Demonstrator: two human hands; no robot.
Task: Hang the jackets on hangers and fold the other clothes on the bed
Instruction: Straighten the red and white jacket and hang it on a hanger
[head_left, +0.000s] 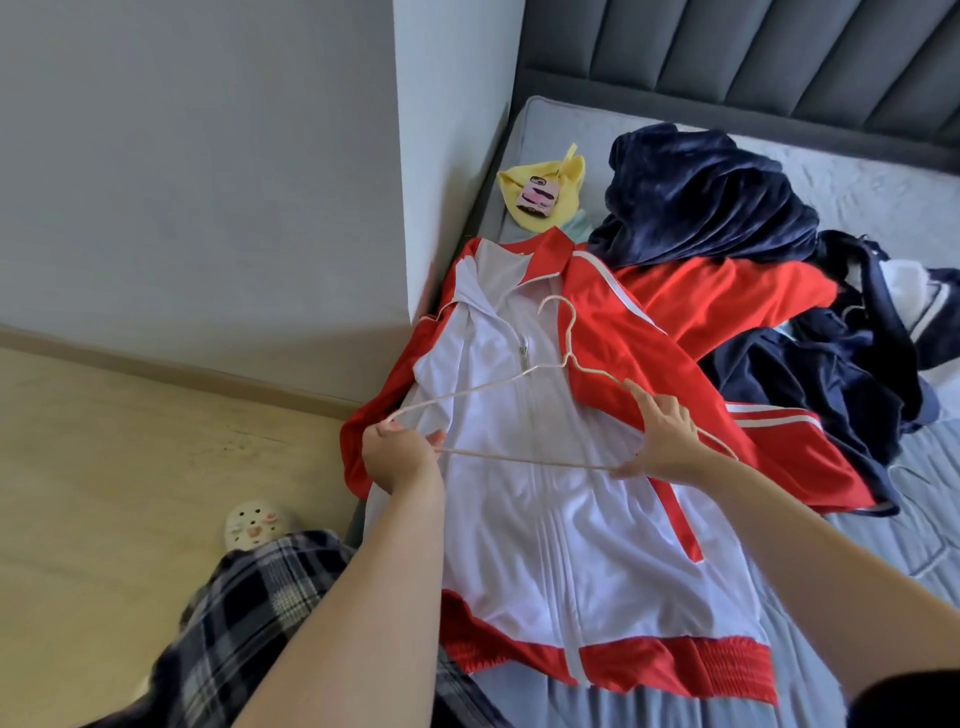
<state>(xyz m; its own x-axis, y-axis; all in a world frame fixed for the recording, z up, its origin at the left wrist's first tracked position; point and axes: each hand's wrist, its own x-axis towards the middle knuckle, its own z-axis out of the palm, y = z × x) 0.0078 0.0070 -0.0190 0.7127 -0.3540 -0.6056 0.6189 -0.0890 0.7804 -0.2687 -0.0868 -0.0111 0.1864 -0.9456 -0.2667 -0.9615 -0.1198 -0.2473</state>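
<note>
A red and white zip jacket (561, 530) lies flat, front up, on the grey bed (883, 525), collar toward the headboard. Above its chest I hold a thin cream wire hanger (524, 454), hook pointing toward the collar. My left hand (400, 454) grips the hanger's left end. My right hand (662, 434) holds its right shoulder and bottom bar. To the right lies a heap of clothes: a dark blue fleece (701, 197), a red garment (722, 296) and a navy jacket with white stripes (852, 374).
A yellow cloth (535, 184) with a small pink item on it lies near the bed's corner by the white wall (452, 130). The padded grey headboard (753, 52) runs along the back. Wooden floor (114, 483) lies left, with my plaid trouser leg and a pale clog.
</note>
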